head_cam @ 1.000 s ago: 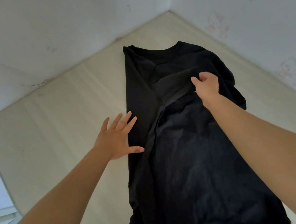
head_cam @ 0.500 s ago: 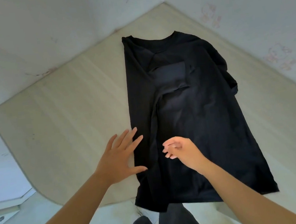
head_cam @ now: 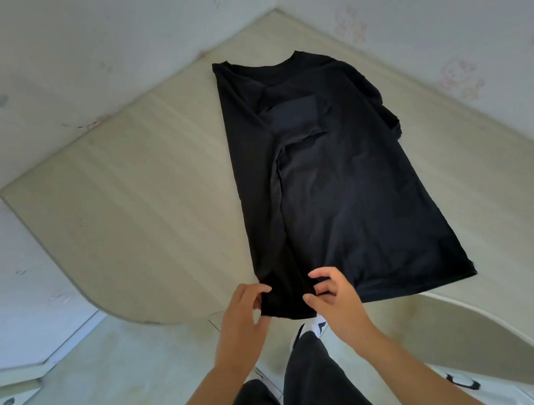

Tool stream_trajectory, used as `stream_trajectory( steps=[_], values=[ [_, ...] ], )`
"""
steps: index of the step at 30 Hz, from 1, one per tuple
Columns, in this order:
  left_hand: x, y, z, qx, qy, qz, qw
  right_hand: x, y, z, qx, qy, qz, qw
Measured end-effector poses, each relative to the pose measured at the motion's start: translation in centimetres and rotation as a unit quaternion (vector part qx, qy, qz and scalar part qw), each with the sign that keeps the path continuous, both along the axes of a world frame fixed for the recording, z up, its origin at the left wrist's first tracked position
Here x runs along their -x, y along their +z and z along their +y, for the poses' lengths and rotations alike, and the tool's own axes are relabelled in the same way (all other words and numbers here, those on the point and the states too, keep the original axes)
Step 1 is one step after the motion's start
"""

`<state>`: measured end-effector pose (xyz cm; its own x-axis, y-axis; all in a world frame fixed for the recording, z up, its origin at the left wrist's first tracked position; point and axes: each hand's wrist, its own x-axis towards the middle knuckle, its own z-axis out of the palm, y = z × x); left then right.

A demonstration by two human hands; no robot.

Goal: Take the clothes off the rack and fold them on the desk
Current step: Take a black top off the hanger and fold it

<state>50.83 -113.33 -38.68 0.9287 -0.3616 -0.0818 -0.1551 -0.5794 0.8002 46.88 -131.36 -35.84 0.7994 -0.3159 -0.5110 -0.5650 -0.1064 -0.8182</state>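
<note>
A black T-shirt (head_cam: 332, 185) lies flat on the pale wooden desk (head_cam: 140, 200), collar toward the far corner, its left side folded over the middle. The hem hangs slightly over the desk's near edge. My left hand (head_cam: 244, 316) pinches the hem's near-left corner with fingers and thumb. My right hand (head_cam: 333, 296) is curled at the hem just to the right, fingertips touching the cloth beside the folded strip. The right sleeve is bunched at the shirt's far right side.
White walls (head_cam: 64, 59) close the desk in at the back and right. The desk's near edge curves to the left. My legs in dark trousers (head_cam: 306, 380) and a white shoe stand on the floor below. A white panel (head_cam: 15, 385) sits low left.
Both hands have drawn back from the middle of the shirt to its near hem. My left hand went from flat and open to pinching the corner. The view has pulled back from the desk.
</note>
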Motion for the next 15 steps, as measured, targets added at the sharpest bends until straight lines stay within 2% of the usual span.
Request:
stream_trajectory(
  steps=[4,6,8,9,11,15],
  values=[
    [1.3,1.7,0.1,0.015,0.01,-0.014,1.0,1.2,1.0,-0.1,0.043,-0.05,-0.092,0.994],
    [2.2,2.1,0.6,-0.049,-0.053,0.014,0.997,2.0,0.3,-0.4,0.088,-0.021,-0.051,0.995],
    [2.5,2.0,1.3,-0.123,-0.133,0.064,0.981,2.6,-0.8,-0.8,0.107,0.047,0.043,0.992],
    [2.3,1.9,1.6,-0.144,-0.165,0.061,0.974,2.8,-1.0,-1.0,0.113,0.083,0.077,0.987],
    [1.5,2.1,2.0,-0.153,-0.173,0.039,0.972,3.0,-1.0,-1.6,0.127,0.107,0.091,0.982],
    [-1.6,1.9,0.2,-0.092,-0.081,-0.088,0.988,2.4,0.0,-3.8,0.186,0.07,0.037,0.979]
  ],
)
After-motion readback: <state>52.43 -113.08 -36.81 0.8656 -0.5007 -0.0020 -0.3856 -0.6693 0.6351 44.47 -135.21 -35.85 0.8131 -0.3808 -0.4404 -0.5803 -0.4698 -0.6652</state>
